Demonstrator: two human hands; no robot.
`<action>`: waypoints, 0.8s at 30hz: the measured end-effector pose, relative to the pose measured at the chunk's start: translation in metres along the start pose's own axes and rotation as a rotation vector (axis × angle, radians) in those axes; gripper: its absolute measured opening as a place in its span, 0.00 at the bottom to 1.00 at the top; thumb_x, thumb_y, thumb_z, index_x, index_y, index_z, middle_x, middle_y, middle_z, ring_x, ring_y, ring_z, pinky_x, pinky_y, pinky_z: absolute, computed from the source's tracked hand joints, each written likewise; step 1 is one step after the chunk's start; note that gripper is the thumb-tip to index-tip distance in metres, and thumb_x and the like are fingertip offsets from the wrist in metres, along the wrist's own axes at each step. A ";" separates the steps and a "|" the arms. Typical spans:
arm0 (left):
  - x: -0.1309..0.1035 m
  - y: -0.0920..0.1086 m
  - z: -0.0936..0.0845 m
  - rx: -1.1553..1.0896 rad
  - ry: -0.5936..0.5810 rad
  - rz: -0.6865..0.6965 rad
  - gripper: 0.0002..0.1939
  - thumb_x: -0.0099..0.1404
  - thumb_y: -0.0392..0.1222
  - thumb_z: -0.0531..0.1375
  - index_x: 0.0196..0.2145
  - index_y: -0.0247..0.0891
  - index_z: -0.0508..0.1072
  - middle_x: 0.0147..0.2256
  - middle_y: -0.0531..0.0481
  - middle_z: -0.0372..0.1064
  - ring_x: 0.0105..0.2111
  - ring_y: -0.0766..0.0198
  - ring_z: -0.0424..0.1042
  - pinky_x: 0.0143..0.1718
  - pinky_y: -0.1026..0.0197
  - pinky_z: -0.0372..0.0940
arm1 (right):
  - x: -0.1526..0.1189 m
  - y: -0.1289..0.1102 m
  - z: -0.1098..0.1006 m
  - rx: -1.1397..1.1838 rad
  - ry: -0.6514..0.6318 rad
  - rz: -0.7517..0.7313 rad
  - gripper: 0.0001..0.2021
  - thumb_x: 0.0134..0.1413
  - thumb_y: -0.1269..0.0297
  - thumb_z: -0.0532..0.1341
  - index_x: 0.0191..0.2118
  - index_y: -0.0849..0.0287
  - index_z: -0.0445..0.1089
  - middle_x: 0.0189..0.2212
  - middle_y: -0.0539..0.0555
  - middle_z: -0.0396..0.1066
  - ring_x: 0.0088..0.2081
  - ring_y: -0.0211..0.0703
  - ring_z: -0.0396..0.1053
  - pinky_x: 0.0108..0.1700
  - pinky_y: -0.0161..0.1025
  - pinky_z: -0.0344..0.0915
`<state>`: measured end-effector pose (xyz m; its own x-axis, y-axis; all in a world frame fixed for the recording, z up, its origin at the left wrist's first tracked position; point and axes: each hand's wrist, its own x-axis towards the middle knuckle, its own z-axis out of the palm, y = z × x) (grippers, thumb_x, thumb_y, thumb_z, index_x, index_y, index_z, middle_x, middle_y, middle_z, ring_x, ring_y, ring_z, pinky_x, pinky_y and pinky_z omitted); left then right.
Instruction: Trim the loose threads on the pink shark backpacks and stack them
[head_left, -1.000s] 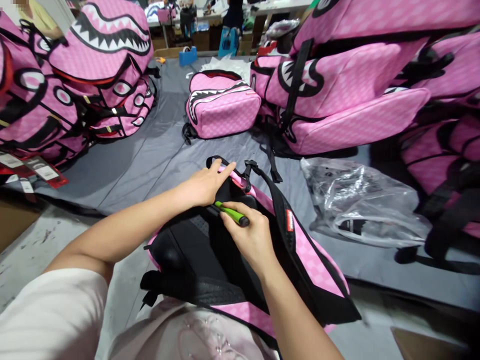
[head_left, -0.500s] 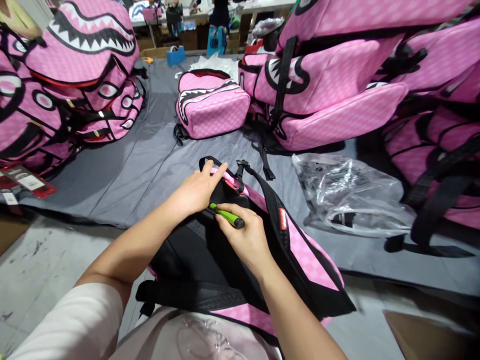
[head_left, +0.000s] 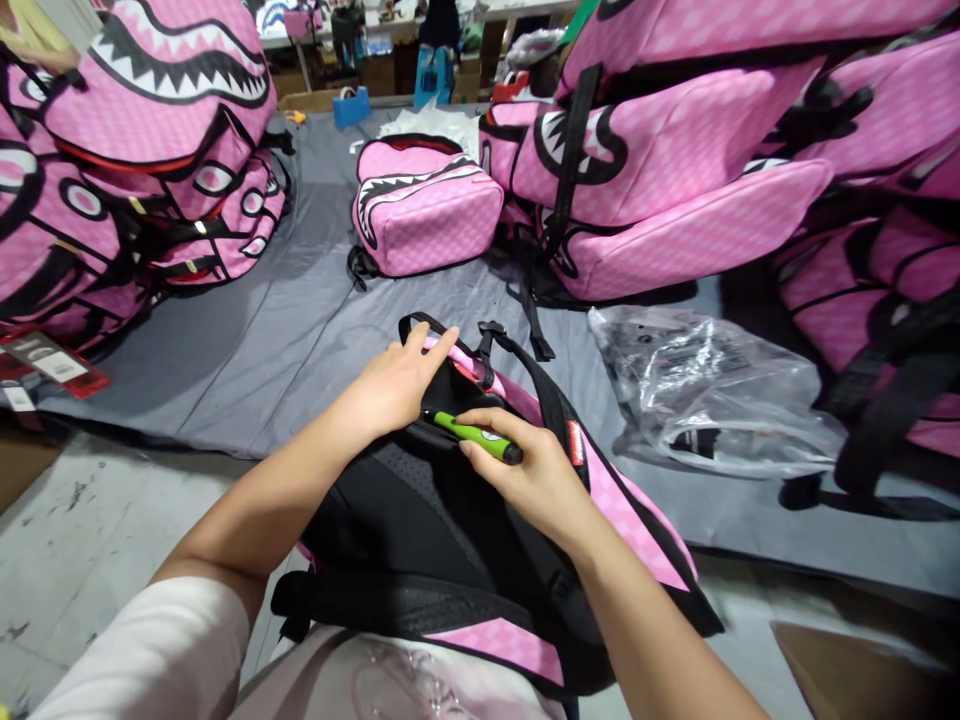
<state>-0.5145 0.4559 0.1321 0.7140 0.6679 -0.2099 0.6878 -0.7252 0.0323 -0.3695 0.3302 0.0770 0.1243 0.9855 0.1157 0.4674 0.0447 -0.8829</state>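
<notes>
A pink-checked backpack with black trim lies across my lap and the table's near edge, its black padded back panel facing up. My left hand grips its top edge beside the carry loop, fingers over the pink rim. Pinched in my right hand is a slim green pen with a black end and a dark tip. The pen lies at a slant, its tip close to my left hand's heel near the panel's top seam. I cannot tell whether the tip touches the fabric.
Stacked pink backpacks stand at the left and right. A smaller pink bag sits ahead on the grey cloth. A clear plastic bag lies to the right. A blue tape dispenser stands at the back.
My right hand has moved to the right, and the pen now lies flatter with more of its barrel showing. My left hand stays on the backpack's top edge.
</notes>
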 end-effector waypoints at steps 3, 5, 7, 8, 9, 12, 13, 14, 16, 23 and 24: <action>0.001 0.001 0.000 -0.009 -0.005 -0.002 0.50 0.60 0.26 0.59 0.71 0.42 0.36 0.70 0.33 0.38 0.58 0.44 0.65 0.54 0.50 0.65 | 0.005 0.000 0.000 0.040 -0.048 -0.008 0.11 0.53 0.67 0.62 0.43 0.55 0.75 0.38 0.50 0.79 0.38 0.43 0.77 0.41 0.38 0.72; 0.001 0.001 0.000 -0.012 -0.010 -0.011 0.49 0.60 0.26 0.59 0.71 0.43 0.35 0.70 0.33 0.38 0.58 0.44 0.66 0.53 0.50 0.66 | 0.005 -0.001 0.002 0.024 -0.041 -0.046 0.11 0.54 0.67 0.62 0.44 0.54 0.75 0.39 0.51 0.80 0.38 0.44 0.77 0.42 0.39 0.72; 0.001 0.001 0.000 -0.007 -0.011 -0.015 0.49 0.60 0.27 0.59 0.71 0.43 0.36 0.69 0.33 0.38 0.58 0.45 0.66 0.53 0.51 0.66 | 0.004 -0.001 0.003 -0.051 -0.023 -0.078 0.12 0.54 0.68 0.61 0.45 0.53 0.76 0.40 0.52 0.80 0.40 0.45 0.77 0.44 0.41 0.73; 0.001 0.001 0.000 -0.002 -0.006 -0.013 0.50 0.60 0.27 0.59 0.71 0.44 0.36 0.69 0.33 0.39 0.58 0.45 0.66 0.53 0.51 0.66 | 0.003 -0.001 0.003 -0.097 -0.017 -0.086 0.13 0.54 0.69 0.61 0.45 0.53 0.76 0.41 0.52 0.80 0.40 0.46 0.77 0.45 0.42 0.73; 0.001 0.001 0.001 0.003 -0.002 -0.008 0.50 0.60 0.27 0.59 0.71 0.44 0.36 0.69 0.33 0.39 0.57 0.46 0.67 0.52 0.51 0.66 | 0.002 -0.001 0.002 -0.131 -0.012 -0.089 0.13 0.54 0.70 0.61 0.45 0.52 0.77 0.41 0.52 0.80 0.41 0.46 0.77 0.46 0.44 0.73; 0.001 0.001 0.002 0.012 0.007 0.000 0.50 0.60 0.27 0.60 0.71 0.44 0.35 0.68 0.34 0.41 0.57 0.46 0.67 0.52 0.52 0.66 | 0.001 0.000 0.001 -0.107 -0.013 -0.104 0.14 0.54 0.72 0.60 0.44 0.51 0.77 0.43 0.51 0.80 0.43 0.46 0.78 0.48 0.44 0.73; 0.001 0.000 0.002 0.011 0.007 -0.002 0.50 0.60 0.27 0.59 0.71 0.44 0.35 0.68 0.34 0.42 0.56 0.47 0.67 0.52 0.52 0.67 | 0.001 0.000 0.002 -0.072 -0.017 -0.109 0.15 0.54 0.73 0.60 0.44 0.51 0.77 0.44 0.51 0.80 0.44 0.46 0.78 0.49 0.44 0.73; 0.001 0.000 0.002 0.009 0.006 -0.004 0.49 0.61 0.28 0.59 0.71 0.43 0.35 0.68 0.34 0.42 0.56 0.47 0.67 0.52 0.52 0.66 | 0.001 0.000 0.004 -0.043 -0.014 -0.115 0.15 0.54 0.74 0.59 0.44 0.51 0.77 0.44 0.50 0.80 0.45 0.45 0.77 0.50 0.43 0.73; 0.001 0.000 0.003 0.004 0.011 0.000 0.48 0.61 0.28 0.59 0.71 0.42 0.36 0.68 0.34 0.42 0.56 0.46 0.67 0.52 0.51 0.66 | 0.001 0.000 0.008 -0.037 0.008 -0.117 0.17 0.54 0.75 0.58 0.45 0.52 0.77 0.45 0.50 0.79 0.46 0.45 0.77 0.52 0.44 0.72; 0.002 -0.001 0.006 -0.001 0.031 0.010 0.49 0.60 0.27 0.59 0.71 0.43 0.37 0.68 0.34 0.42 0.56 0.47 0.67 0.53 0.51 0.66 | -0.003 -0.006 0.010 -0.197 0.056 -0.144 0.16 0.54 0.74 0.60 0.46 0.52 0.76 0.42 0.52 0.80 0.41 0.46 0.78 0.48 0.46 0.72; 0.002 -0.002 0.006 -0.003 0.032 0.012 0.50 0.60 0.27 0.59 0.71 0.43 0.36 0.68 0.34 0.42 0.56 0.47 0.67 0.53 0.51 0.66 | -0.003 -0.007 0.008 -0.238 0.049 -0.142 0.16 0.54 0.74 0.60 0.46 0.52 0.77 0.42 0.52 0.80 0.40 0.46 0.78 0.47 0.46 0.71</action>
<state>-0.5148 0.4575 0.1256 0.7259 0.6644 -0.1780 0.6797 -0.7326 0.0372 -0.3808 0.3283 0.0794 0.0825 0.9627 0.2578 0.6748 0.1364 -0.7253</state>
